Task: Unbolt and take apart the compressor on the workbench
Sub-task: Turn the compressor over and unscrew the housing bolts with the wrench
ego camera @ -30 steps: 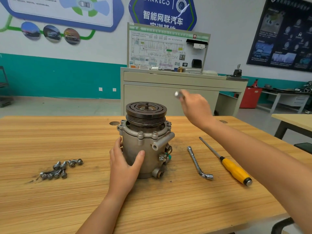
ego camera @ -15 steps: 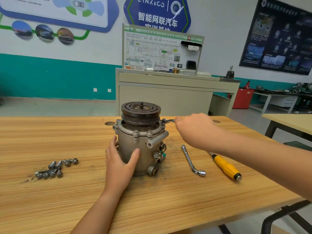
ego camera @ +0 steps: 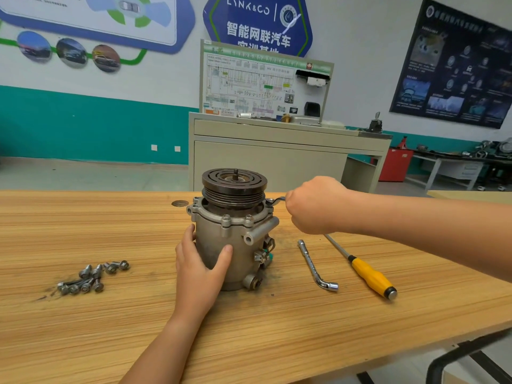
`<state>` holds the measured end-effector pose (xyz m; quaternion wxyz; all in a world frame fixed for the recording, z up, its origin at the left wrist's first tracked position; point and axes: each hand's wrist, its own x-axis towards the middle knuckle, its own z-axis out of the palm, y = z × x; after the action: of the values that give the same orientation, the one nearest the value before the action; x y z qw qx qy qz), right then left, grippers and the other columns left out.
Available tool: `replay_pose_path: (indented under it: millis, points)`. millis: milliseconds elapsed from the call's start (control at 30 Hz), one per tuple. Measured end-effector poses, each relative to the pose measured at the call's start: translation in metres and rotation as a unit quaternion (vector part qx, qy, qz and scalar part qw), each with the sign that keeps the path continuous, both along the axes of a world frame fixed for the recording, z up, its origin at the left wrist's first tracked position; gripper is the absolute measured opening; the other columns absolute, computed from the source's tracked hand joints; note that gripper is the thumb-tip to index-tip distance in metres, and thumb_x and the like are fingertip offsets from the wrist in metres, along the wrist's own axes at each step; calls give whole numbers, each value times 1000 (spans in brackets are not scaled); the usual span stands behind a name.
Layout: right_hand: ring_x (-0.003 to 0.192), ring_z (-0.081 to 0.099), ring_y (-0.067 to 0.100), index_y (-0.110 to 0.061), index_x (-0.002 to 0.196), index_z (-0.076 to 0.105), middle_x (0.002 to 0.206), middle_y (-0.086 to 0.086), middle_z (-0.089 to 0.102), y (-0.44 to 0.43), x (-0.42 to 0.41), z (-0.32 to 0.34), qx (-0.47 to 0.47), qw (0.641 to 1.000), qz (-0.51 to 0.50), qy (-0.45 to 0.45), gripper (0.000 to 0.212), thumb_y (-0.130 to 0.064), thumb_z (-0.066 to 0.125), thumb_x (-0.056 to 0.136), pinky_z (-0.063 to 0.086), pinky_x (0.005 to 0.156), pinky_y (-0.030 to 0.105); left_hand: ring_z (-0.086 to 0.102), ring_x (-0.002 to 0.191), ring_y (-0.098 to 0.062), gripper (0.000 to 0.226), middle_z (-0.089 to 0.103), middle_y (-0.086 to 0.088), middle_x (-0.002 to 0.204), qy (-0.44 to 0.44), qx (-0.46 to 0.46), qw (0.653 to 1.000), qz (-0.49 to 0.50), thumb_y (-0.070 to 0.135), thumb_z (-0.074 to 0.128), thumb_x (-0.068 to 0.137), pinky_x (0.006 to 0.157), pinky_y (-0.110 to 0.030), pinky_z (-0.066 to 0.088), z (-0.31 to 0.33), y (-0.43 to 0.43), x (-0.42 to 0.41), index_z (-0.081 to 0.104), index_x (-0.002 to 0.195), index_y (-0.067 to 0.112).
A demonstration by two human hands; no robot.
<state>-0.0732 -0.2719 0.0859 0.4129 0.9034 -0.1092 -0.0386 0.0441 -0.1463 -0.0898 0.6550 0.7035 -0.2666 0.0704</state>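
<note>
Compressor [ego camera: 213,239] upright on workbench [ego camera: 83,217], braced by left hand [ego camera: 199,270] — fingers and thumb curled round its body against twisting. Right hand [ego camera: 313,206] fisted on wrench [ego camera: 277,200] at its right flange bolt (likely loosening).

Blue hexagonal wall sign [ego camera: 257,23]: "LYNK&CO" printed in white along top. Round emblem [ego camera: 288,15] set beside it, lettering too small to be read. Underneath, large white Chinese characters "智能网联汽车". Third line of characters cut off by board in front, not fully readable.

Wiring-diagram board [ego camera: 266,84] stood on grey cabinet [ego camera: 277,162]: "HV" read at upper right of diagram, followed by small blurred characters. Green header strip blurred.

Dark poster [ego camera: 454,67] on right wall and white-and-blue panel [ego camera: 91,18] at upper left: text present, too small to be read.
</note>
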Motion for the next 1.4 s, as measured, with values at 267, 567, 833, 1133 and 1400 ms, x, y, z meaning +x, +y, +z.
replay_pose_path:
  millis: [267, 567, 833, 1133, 1400]
  points:
    - [48, 36, 11, -9, 101, 55, 61, -2, 38, -21, 3, 1, -18, 999, 4, 42, 16, -9, 41, 92, 26, 41, 21, 37, 128, -19, 80, 30, 11, 126, -1, 7, 1000, 2, 32, 68, 81, 107, -39, 33, 1, 0, -1, 23, 146, 20]
    - [75, 66, 28, 6, 94, 63, 85, 17, 68, -74, 68, -31, 95, 932, 258, -238, 26, 17, 61, 71, 55, 67, 35, 37, 128, -17, 82, 30, 13, 128, -3, 13, 1000, 10, 36, 69, 81, 106, -36, 33, -1, 0, 0, 22, 147, 21]
    - [57, 62, 29, 4, 92, 68, 68, 14, 65, -99, 50, -64, 121, 879, 297, -354, 26, 11, 71, 68, 56, 60, 42, 37, 126, -16, 90, 31, 11, 126, -2, 20, 1000, 12, 48, 57, 67, 101, -29, 31, 2, 0, 1, 23, 146, 20]
    - [40, 29, 1, -19, 69, 44, 50, -8, 35, -63, -13, -87, 610, 428, 161, -647, 30, -20, 41, 98, 27, 39, 16, 36, 129, -20, 89, 29, 10, 127, 6, 22, 1000, 2, 49, 60, 72, 108, -43, 33, 5, 1, -3, 21, 147, 21]
    - [36, 27, 9, -13, 66, 36, 43, -8, 29, -1, -11, -152, 764, 225, 16, -605, 35, -27, 37, 98, 23, 33, 18, 36, 129, -17, 79, 31, 13, 129, 11, 7, 1000, 1, 32, 67, 83, 107, -40, 34, 1, 2, -2, 21, 147, 22]
